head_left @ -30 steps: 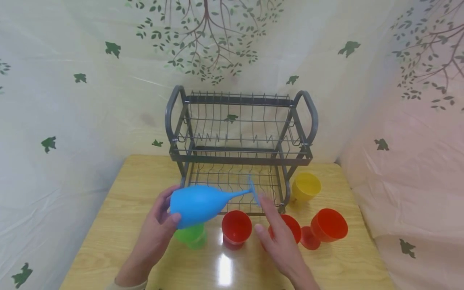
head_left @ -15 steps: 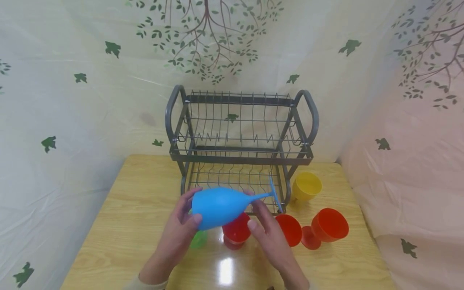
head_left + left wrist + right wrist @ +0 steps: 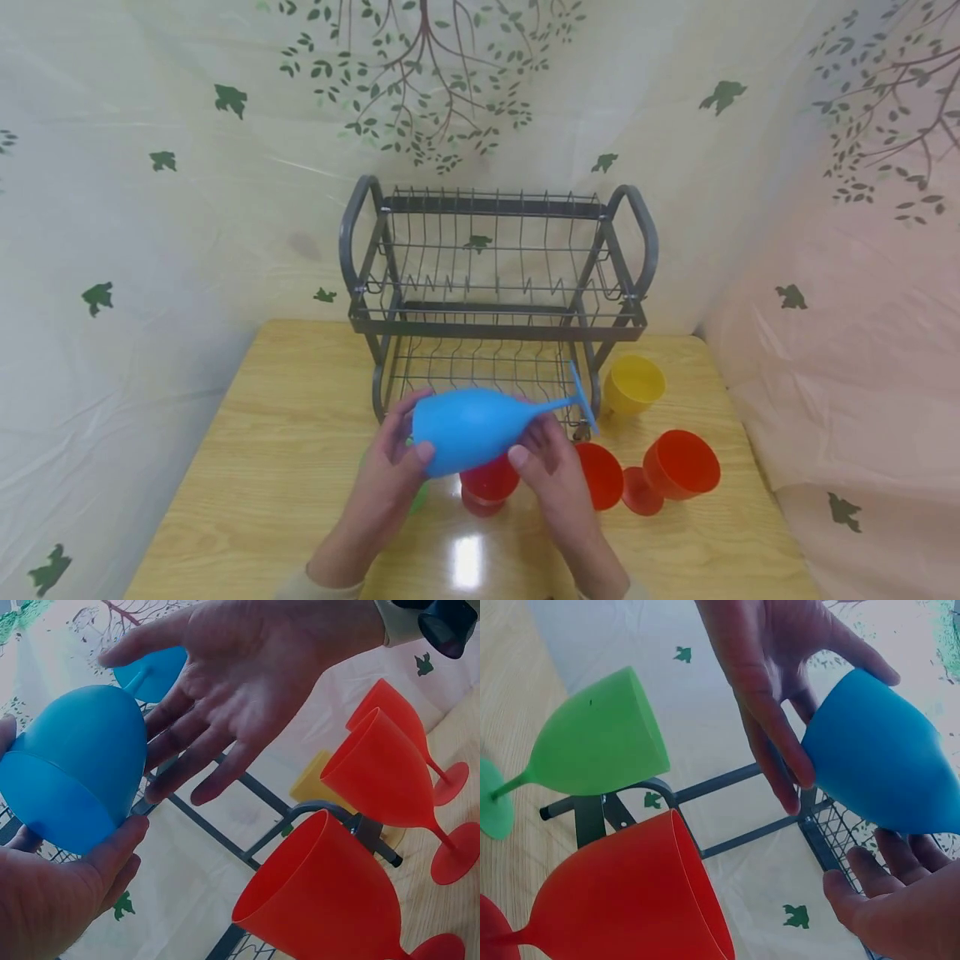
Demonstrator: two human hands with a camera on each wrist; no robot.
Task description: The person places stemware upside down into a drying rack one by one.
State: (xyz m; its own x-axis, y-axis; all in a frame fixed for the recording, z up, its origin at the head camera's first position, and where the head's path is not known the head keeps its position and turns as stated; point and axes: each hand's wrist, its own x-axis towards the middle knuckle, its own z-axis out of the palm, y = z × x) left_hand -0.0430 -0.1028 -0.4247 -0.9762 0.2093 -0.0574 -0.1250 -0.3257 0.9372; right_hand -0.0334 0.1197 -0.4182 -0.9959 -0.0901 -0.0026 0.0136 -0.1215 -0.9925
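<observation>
A blue goblet lies sideways in the air in front of the rack's lower shelf, its foot pointing right. My left hand grips the bowl at its rim end, thumb on the near side. My right hand has straight fingers that touch the bowl close to the stem. From the right wrist view the blue goblet rests above my right hand's fingertips. A grey two-tier wire dish rack stands just behind, both shelves bare.
On the wooden table below the hands stand a green goblet, mostly hidden, and two red goblets. A third red goblet is at the right. A yellow cup sits beside the rack's right leg. Printed sheets wall the table.
The blue goblet has moved right, across the front of the rack. My right hand has come in from near the foot to touch the bowl.
</observation>
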